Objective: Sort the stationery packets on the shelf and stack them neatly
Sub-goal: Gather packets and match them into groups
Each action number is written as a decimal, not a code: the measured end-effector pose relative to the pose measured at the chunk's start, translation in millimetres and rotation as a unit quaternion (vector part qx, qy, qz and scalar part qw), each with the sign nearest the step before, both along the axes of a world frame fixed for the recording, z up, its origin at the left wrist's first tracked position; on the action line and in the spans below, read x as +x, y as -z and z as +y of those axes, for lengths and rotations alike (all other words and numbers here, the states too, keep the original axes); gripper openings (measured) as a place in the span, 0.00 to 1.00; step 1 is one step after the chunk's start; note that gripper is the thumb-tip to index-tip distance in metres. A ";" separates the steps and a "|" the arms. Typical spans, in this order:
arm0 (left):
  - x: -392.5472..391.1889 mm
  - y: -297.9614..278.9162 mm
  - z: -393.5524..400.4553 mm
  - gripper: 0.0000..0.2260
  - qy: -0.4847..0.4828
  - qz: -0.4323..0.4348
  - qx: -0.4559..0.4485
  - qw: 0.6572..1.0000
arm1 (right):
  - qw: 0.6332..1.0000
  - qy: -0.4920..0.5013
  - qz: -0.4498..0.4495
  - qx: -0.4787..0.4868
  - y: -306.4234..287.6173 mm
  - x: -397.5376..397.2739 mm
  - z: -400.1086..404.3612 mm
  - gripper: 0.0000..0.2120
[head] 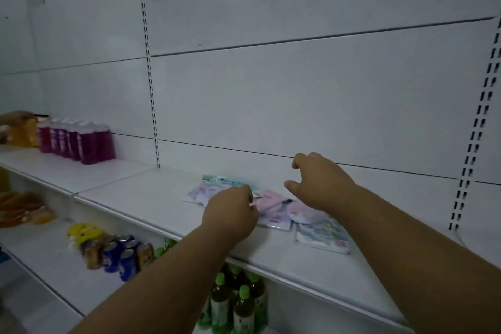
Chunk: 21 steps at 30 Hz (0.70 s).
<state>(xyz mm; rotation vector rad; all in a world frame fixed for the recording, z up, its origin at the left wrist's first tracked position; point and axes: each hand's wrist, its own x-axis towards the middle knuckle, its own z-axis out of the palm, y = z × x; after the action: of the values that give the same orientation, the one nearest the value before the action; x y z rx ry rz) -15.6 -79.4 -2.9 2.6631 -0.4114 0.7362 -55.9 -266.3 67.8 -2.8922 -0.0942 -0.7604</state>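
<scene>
The packets (273, 211) lie scattered flat on the white shelf (141, 198), some overlapping. The left hand (230, 214) is over the left packets, its fingers curled down at a packet edge; I cannot tell if they grasp it. The right hand (320, 182) hovers above the pink packets, fingers loosely bent and released, holding nothing.

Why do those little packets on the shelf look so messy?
The stationery packets lie scattered on the white shelf, overlapping at different angles instead of stacked. One packet sits apart near the front edge. Nothing looks spilled or torn.
</scene>
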 end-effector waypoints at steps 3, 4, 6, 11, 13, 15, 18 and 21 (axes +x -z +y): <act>33.4 -7.2 11.4 0.10 -0.031 -0.023 0.065 0.997 | 1.000 0.005 0.013 0.006 1.2 26.9 9.5 0.20; 44.3 -9.5 16.0 0.12 -0.048 -0.018 0.093 0.994 | 1.000 0.007 0.017 0.007 2.4 33.9 13.8 0.20; 64.6 -11.8 23.3 0.19 -0.079 0.035 0.141 0.986 | 1.000 0.010 0.021 0.012 6.7 44.7 22.6 0.19; 104.4 -12.1 33.4 0.35 -0.065 0.196 0.146 0.967 | 0.998 0.056 0.035 0.016 21.2 52.4 41.2 0.20; 110.7 -15.8 36.3 0.38 -0.051 0.177 0.151 0.971 | 0.996 0.081 0.036 0.017 24.0 51.4 46.5 0.20; 112.7 -19.6 40.9 0.39 -0.030 0.160 0.143 0.976 | 0.994 0.104 0.033 0.023 26.0 48.6 50.3 0.20; 116.0 -29.6 49.2 0.25 0.060 0.170 0.034 0.983 | 0.989 0.141 0.026 0.031 33.1 43.1 50.1 0.20; 105.8 -43.3 48.5 0.12 0.151 0.122 -0.150 0.969 | 0.981 0.187 0.039 0.042 43.6 36.7 42.6 0.20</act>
<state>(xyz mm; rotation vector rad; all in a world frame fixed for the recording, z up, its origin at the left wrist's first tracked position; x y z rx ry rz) 90.3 -30.9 40.4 2.2975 -0.5715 0.3413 -19.2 -223.7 24.2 -2.8865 0.4921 -0.6814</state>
